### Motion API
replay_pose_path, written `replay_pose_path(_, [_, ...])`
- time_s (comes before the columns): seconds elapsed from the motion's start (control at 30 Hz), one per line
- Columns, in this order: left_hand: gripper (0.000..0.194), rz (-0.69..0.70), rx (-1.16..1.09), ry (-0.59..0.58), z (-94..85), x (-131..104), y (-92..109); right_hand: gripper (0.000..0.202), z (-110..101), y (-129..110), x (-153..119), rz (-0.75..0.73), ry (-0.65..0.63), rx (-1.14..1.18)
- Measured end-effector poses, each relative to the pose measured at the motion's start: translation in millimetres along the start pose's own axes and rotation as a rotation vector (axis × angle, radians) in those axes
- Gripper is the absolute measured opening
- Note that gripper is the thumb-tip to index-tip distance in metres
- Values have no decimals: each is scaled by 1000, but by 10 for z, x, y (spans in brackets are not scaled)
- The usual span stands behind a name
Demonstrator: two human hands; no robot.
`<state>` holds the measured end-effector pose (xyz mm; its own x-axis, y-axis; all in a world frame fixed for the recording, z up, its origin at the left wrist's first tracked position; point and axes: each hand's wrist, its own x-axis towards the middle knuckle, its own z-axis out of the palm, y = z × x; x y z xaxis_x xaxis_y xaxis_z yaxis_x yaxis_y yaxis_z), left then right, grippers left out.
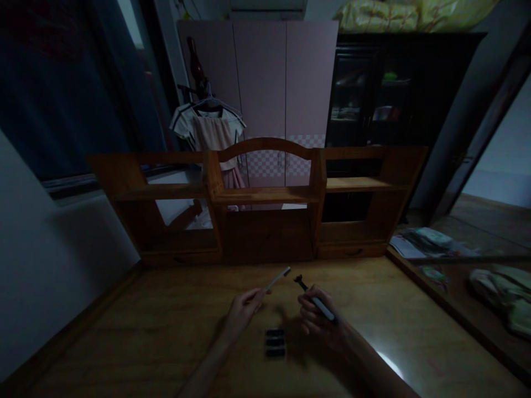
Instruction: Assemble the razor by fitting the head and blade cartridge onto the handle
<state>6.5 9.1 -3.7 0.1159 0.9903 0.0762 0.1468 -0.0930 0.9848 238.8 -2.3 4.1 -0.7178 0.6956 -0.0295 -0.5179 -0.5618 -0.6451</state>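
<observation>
My left hand [245, 310] is closed on the handle of a toothbrush [277, 278], whose dark-bristled head points up and to the right. My right hand [317, 312] grips a razor [319, 307] with a black and pale grey handle; its small dark head points up and left, close to the toothbrush head but apart from it. Both are held above the wooden desktop [174, 326]. Between my forearms, a small clear pack of dark razor cartridges [275, 343] lies on the desk.
A wooden shelf unit [265, 194] with open compartments stands along the desk's far edge. A raised wooden edge [452, 315] runs down the right side, with bags and cloth [498, 293] beyond it. A white wall [50, 265] borders the left.
</observation>
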Motion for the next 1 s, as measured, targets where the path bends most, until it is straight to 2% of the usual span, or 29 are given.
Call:
replay_pose_path(0.13, [52,-8,18,-3,-23,18,2,39,-14,-30,7,-31,-40,22])
replay_pose_path(0.27, [51,-6,39,1,-21,-17,26,40,-24,10,36,26,-51,32])
replay_pose_path(0.5, [40,41,102,-38,33,-17,47,39,92,80,5,23,42,35])
replay_pose_path(0.77, [41,63,139,-18,34,-6,43,36,-55,50,33,38,10,37])
replay_pose_path(1.0, [44,42,127,7,-5,-22,52,36,-27,33,21,35,14,-11])
